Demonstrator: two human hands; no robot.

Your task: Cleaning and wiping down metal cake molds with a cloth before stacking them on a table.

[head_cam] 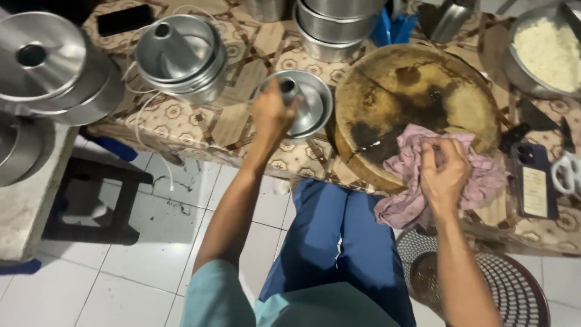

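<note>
On the patterned desk (200,124), a metal tube pan (308,103) gripped by the left hand (273,115), a pink cloth (417,188) clutched by the right hand (445,172) beside a round wooden board (417,91).

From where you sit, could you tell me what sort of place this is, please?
Probably a home or small-shop baking workspace: stacked metal tube cake pans, a round wooden chopping board and a bowl of grated white food crowd a patterned tablecloth above a tiled floor.

The left arm is stretched out straight, and the left hand (273,115) is curled tight in a fist. The right arm is bent, and the right hand (445,172) is squeezed shut.
</note>
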